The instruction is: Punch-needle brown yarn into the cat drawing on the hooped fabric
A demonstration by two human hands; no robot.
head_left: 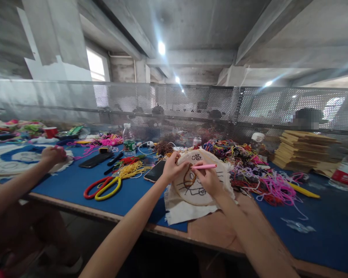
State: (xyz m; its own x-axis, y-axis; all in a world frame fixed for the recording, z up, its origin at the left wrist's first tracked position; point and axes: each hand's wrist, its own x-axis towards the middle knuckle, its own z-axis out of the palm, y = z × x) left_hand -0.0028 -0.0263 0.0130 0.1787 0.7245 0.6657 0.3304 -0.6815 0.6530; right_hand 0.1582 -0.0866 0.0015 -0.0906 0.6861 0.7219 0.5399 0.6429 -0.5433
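On table (143, 201), near edge: hoop (197, 204) w/ cloth (187, 195). L hand (173, 168) clasps hoop's L rim; R hand (208, 178) pinches pink pen (211, 166), tip near brown stitching (188, 183). Phone (155, 172) lies just L; scissors (120, 184) farther L.

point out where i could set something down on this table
Bare blue tabletop shows between the scissors and the neighbour's embroidery, and around the plastic scrap, in front of the pink yarn. Crowded: behind the embroidery hoop, where the yarn heap lies.
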